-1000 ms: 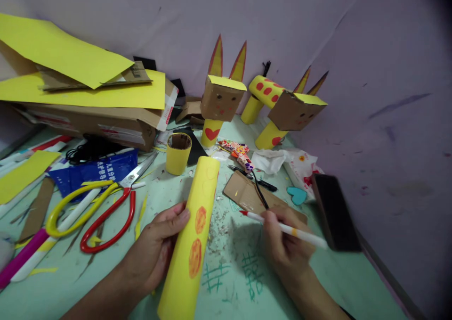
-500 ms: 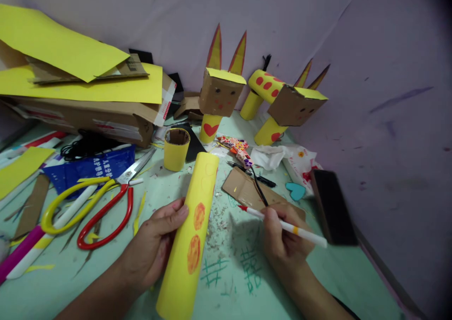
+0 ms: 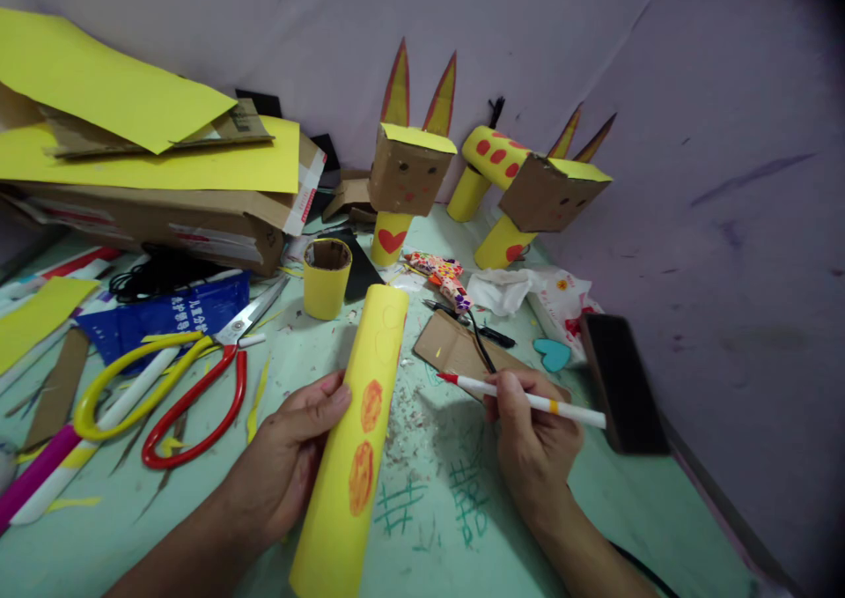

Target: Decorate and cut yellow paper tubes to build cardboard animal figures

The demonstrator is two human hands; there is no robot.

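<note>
Gripping the yellow paper-covered tube from its left side, the left hand lays its thumb along the front, the other fingers curled round behind and partly hidden. Whether the tube's near end rests on the green tabletop I cannot tell. Just right of the tube, the right hand has the white marker pinched snugly between thumb and fingers, its red tip towards the tube but not touching it. Two orange-red ovals are filled on the tube's face; the faint outlines near its far end are bare. For neat colouring, I would turn that stretch squarely upward, trace each edge first, then fill with light strokes in one direction (pressing hard might dent the curved wall), with the left thumb clear of wet ink. Beyond the tube stand a short yellow tube and a box-headed cardboard animal; left of it lie red-and-yellow-handled scissors; to its right, a floral glue gun, a teal heart and a smartphone
</note>
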